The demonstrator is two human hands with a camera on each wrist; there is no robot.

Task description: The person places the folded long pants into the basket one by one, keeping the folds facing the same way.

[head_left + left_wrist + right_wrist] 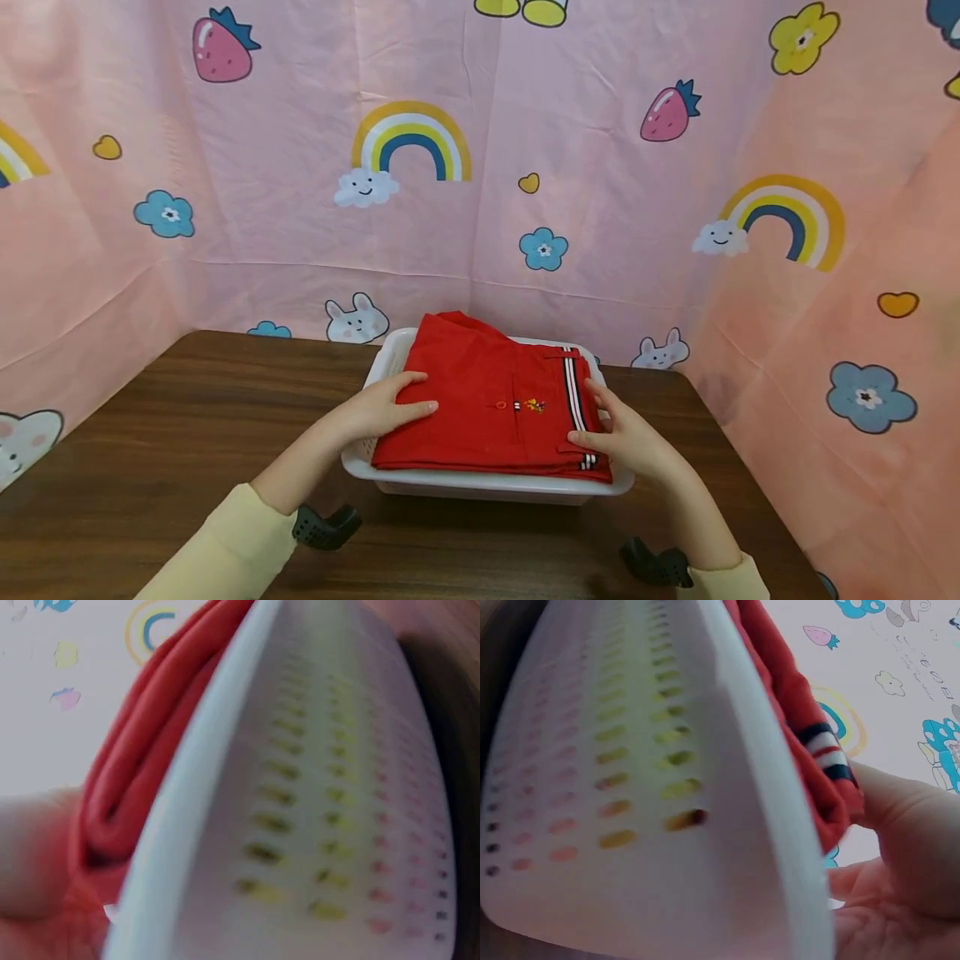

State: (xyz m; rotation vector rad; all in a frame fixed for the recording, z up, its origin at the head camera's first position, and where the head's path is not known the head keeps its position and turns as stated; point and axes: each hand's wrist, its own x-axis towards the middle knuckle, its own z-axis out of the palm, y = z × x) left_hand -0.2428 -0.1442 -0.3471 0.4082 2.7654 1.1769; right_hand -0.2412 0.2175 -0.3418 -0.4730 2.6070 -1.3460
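A folded red garment (468,392) with black-and-white striped trim and a small yellow embroidered figure lies in a white plastic basket (495,482). Its far left corner rises above the rim. On its left edge rests my left hand (378,408), thumb and a finger extended over the cloth. My right hand (630,433) touches the opposite side, thumb on the striped trim. In the left wrist view, thick folds of the garment (142,742) stand above the slotted basket wall (210,877). The right wrist view has the thumb of my right hand (922,847) against the striped corner.
The basket stands on a dark brown wooden table (225,400). Behind and beside it hangs a pink cloth backdrop (300,225) printed with rainbows, flowers and strawberries. Black straps (326,527) sit at both wrists, below pale yellow sleeves (232,537).
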